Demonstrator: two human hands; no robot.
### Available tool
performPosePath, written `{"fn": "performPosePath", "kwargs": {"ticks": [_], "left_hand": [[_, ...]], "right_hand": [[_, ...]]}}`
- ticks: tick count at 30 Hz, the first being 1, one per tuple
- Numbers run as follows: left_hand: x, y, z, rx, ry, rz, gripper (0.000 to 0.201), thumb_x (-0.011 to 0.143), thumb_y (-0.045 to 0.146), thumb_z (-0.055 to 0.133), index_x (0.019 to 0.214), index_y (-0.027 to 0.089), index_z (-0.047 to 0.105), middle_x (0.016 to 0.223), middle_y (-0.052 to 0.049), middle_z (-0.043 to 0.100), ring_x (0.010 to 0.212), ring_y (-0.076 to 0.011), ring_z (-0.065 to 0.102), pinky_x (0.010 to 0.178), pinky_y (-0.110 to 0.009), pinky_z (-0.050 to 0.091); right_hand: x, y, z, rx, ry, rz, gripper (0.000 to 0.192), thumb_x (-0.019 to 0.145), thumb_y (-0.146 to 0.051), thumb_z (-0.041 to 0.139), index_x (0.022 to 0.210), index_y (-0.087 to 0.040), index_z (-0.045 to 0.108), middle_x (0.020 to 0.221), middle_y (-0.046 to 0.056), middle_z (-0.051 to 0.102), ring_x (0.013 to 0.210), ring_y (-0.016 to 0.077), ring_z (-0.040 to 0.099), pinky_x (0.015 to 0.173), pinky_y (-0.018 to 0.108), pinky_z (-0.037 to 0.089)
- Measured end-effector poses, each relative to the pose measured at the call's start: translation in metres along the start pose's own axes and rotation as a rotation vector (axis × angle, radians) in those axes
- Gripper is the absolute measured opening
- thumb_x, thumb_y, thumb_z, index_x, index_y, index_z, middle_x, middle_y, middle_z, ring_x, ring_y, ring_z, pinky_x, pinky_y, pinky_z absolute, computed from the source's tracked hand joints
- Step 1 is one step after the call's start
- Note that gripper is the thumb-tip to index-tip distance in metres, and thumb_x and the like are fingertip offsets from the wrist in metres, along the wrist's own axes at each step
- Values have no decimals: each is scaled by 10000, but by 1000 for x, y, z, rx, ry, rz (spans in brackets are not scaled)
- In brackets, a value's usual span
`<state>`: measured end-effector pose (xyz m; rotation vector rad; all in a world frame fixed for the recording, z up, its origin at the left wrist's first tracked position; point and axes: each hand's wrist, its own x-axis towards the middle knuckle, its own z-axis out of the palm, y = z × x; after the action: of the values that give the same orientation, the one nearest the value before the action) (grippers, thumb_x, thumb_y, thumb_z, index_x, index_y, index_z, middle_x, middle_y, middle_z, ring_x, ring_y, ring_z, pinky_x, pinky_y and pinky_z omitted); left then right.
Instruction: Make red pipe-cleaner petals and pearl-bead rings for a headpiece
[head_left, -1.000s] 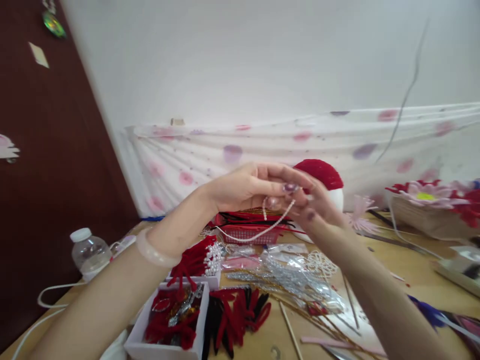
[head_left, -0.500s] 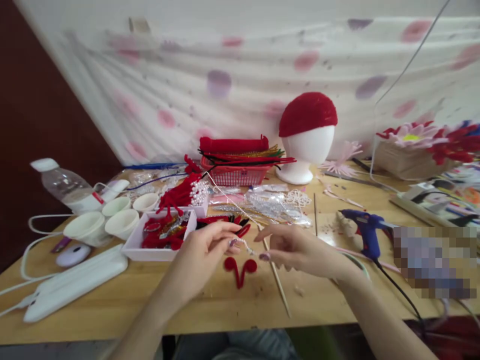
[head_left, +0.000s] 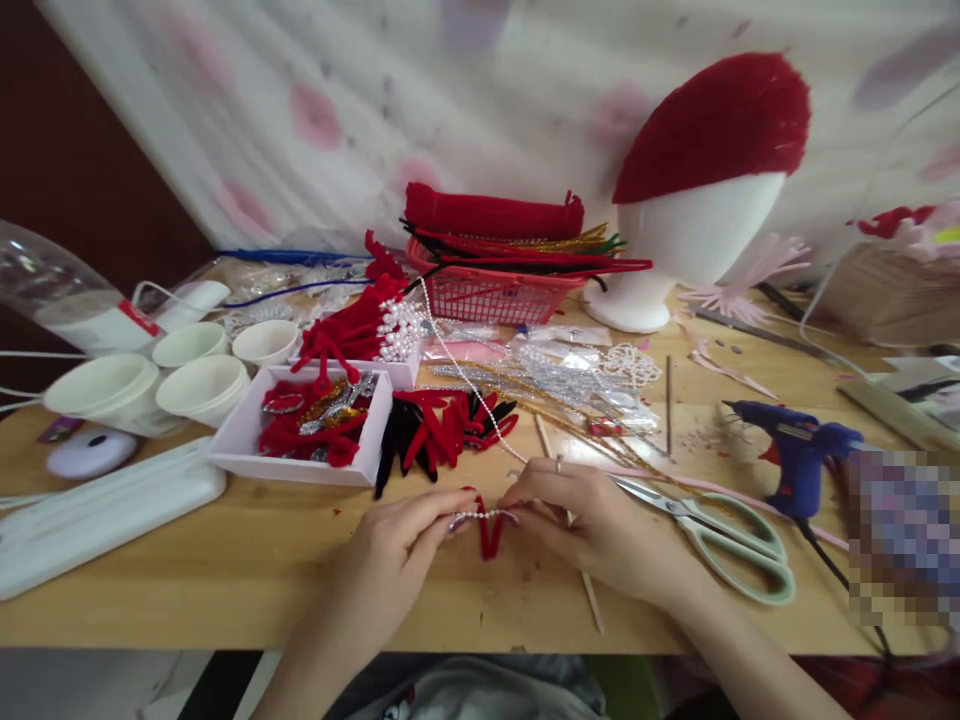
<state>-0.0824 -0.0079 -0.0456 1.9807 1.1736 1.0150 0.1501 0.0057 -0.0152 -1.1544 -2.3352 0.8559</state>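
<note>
The left hand (head_left: pixel 409 540) and right hand (head_left: pixel 592 525) meet low over the wooden table (head_left: pixel 225 570), each pinching one end of a short stretch of the white pearl bead string (head_left: pixel 480 514), taut between their fingertips. The string trails away up toward the red plastic basket (head_left: pixel 487 292). Directly under the beads lies a red bent chenille piece (head_left: pixel 490 538). Pale green scissors (head_left: pixel 720 535) rest just right of the right hand, the blue glue gun (head_left: pixel 795 455) beyond them.
</note>
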Motion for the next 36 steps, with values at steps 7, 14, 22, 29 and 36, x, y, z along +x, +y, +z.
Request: {"fn": "performPosePath", "kwargs": {"ticks": [7,14,22,29,36], "left_hand": [[-3,-10,-5,154,37,171,198,941,98,585,1003,211,734,890,-17,793,813,-157,736,781,-243,603],[-1,-12,-4,184,-45,64,233,967,92,530,970,223,723,916,-22,721,835,-150,704,757,-238,573],[2,-11,9,251,37,81,262,951,74,553,1169,166,664,1030,-59,777,934,-177,724,872,-274,576],[3,-10,10,280,56,99,208,949,86,581,1120,179,655,963,-44,782,866,-176,724,834,-290,578],[2,-13,8,244,12,128,262,939,30,539,1081,186,693,971,-34,788,886,-166,719,833,-267,586]], "right_hand": [[15,3,1,-30,-44,-66,165,995,-182,565,1044,-183,723,908,46,616,757,155,589,647,257,434],[20,5,7,8,-36,-60,169,1009,-187,554,1007,-184,723,902,37,593,754,149,570,639,255,404],[20,11,10,58,-81,-1,185,1002,-176,568,1051,-203,744,943,37,617,815,162,586,701,271,429],[23,9,9,90,-92,-14,196,945,-83,627,970,-206,778,927,28,624,819,151,594,713,257,439],[19,13,13,103,-71,-25,196,965,-122,606,1022,-212,770,940,42,633,816,164,601,695,276,447]]}}
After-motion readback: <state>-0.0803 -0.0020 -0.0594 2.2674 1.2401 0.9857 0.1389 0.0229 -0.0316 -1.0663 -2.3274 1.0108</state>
